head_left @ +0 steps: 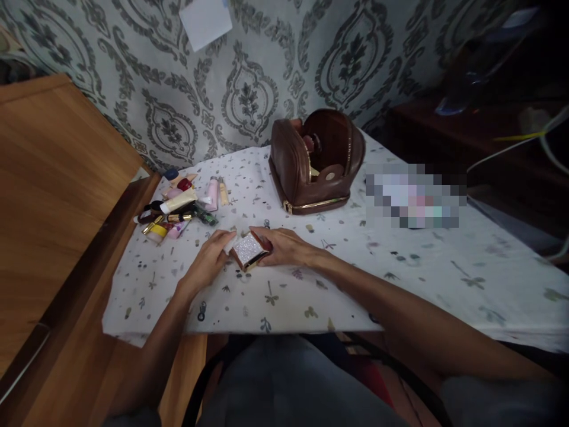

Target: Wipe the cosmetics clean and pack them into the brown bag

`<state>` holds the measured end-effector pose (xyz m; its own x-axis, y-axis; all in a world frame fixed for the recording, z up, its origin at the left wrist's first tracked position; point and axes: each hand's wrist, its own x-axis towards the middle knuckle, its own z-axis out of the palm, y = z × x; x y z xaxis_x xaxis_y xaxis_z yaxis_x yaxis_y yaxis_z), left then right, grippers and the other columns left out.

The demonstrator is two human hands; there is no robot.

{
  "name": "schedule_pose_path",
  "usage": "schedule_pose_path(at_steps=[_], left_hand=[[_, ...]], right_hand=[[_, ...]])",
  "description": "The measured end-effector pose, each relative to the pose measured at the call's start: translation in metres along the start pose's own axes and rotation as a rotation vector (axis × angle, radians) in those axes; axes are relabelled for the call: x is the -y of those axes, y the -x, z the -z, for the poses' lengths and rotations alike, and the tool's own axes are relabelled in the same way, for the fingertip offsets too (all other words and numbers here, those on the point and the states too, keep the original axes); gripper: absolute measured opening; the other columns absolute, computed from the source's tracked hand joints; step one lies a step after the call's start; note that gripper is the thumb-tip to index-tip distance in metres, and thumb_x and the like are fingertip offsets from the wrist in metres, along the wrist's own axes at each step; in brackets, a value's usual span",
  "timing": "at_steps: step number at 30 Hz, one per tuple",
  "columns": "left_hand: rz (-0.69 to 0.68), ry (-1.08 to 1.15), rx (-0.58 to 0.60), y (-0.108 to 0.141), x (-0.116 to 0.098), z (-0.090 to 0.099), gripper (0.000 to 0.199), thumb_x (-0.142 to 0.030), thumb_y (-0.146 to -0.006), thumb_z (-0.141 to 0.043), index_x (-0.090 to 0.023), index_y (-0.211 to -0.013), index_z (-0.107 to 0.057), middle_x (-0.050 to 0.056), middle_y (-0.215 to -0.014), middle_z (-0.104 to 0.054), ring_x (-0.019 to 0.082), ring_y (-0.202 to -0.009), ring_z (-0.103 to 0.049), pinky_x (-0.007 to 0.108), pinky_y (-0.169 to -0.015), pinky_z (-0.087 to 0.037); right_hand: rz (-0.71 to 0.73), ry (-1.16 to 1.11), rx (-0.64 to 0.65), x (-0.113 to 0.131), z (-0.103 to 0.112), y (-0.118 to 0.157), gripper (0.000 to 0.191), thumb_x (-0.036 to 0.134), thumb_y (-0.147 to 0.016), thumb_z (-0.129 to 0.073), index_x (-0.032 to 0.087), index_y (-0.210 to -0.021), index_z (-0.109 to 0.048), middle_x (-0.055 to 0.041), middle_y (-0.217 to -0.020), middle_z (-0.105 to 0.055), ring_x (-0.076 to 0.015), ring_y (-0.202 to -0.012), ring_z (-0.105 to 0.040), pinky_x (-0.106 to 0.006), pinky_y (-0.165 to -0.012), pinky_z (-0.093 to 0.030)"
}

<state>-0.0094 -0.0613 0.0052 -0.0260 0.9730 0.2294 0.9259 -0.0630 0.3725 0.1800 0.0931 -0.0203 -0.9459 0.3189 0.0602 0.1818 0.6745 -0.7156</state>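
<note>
A small box with a glittery silver top and brown-and-gold sides point(249, 249) is between my two hands, above the patterned white cloth. My right hand point(282, 246) grips its right side, thumb and fingers closed round the edge. On the other side, my left hand point(213, 255) has its fingers bent together at the box's left corner, pinching something small and whitish there that I cannot make out. Behind the hands stands a brown leather bag point(291, 163), unzipped, with a few items visible inside.
Several tubes and cosmetics, among them a cream tube point(178, 201) and a pink tube point(212, 194), lie at the back left of the cloth-covered table point(275, 308). A blurred-out object point(415, 196) lies right of the bag. Wooden furniture point(57, 178) borders the left.
</note>
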Motion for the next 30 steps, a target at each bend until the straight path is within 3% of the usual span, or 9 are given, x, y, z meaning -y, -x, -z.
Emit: schedule_pose_path(at_steps=[5,12,15,22,26,30], left_hand=[[-0.044,-0.104,-0.089,0.009,-0.02,-0.006,0.061,0.01,-0.07,-0.037,-0.016,-0.119,-0.063,0.009,-0.112,-0.065,0.022,-0.109,-0.058,0.041,-0.099,-0.051],[-0.221,-0.127,-0.037,0.026,-0.055,-0.008,0.05,0.007,-0.08,-0.039,-0.015,-0.12,-0.06,0.011,-0.111,-0.065,0.022,-0.106,-0.058,0.04,-0.095,-0.053],[-0.215,-0.081,-0.033,0.023,-0.053,-0.006,0.049,0.007,-0.082,-0.038,-0.017,-0.117,-0.06,0.009,-0.111,-0.066,0.021,-0.106,-0.059,0.039,-0.095,-0.052],[-0.054,-0.061,-0.068,-0.013,-0.024,-0.007,0.055,0.009,-0.069,-0.038,-0.016,-0.111,-0.064,0.009,-0.108,-0.066,0.022,-0.104,-0.058,0.041,-0.096,-0.05],[-0.111,-0.069,-0.052,-0.014,-0.036,-0.011,0.05,0.007,-0.075,-0.039,-0.018,-0.111,-0.064,0.009,-0.108,-0.065,0.023,-0.106,-0.057,0.041,-0.095,-0.05],[-0.247,-0.031,0.061,-0.006,-0.057,-0.012,0.046,0.005,-0.083,-0.037,-0.019,-0.115,-0.061,0.009,-0.113,-0.064,0.022,-0.109,-0.056,0.04,-0.097,-0.051]], right_hand=[[-0.023,0.016,0.007,0.005,0.003,0.0,0.06,0.039,-0.069,-0.076,0.028,-0.125,-0.056,-0.002,-0.096,-0.07,-0.0239,-0.086,-0.063,-0.031,-0.072,-0.042],[-0.031,0.068,-0.001,0.003,0.0,0.0,0.061,0.041,-0.07,-0.073,0.026,-0.126,-0.053,-0.0002,-0.089,-0.068,-0.0204,-0.078,-0.06,-0.027,-0.066,-0.038],[-0.04,0.075,-0.004,0.003,0.0,0.0,0.062,0.04,-0.07,-0.073,0.026,-0.127,-0.053,-0.0007,-0.09,-0.067,-0.0204,-0.079,-0.06,-0.027,-0.067,-0.038],[-0.051,0.039,0.01,0.007,0.002,-0.001,0.062,0.039,-0.069,-0.075,0.025,-0.125,-0.055,-0.0026,-0.097,-0.069,-0.0236,-0.086,-0.062,-0.03,-0.071,-0.04],[-0.033,0.048,-0.006,0.001,-0.001,-0.001,0.07,0.041,-0.068,-0.076,0.025,-0.133,-0.051,-0.0036,-0.1,-0.069,-0.0241,-0.089,-0.062,-0.03,-0.073,-0.041],[-0.028,0.035,-0.021,-0.005,-0.005,-0.001,0.073,0.042,-0.068,-0.076,0.026,-0.134,-0.05,-0.0009,-0.092,-0.068,-0.0204,-0.08,-0.061,-0.028,-0.069,-0.04]])
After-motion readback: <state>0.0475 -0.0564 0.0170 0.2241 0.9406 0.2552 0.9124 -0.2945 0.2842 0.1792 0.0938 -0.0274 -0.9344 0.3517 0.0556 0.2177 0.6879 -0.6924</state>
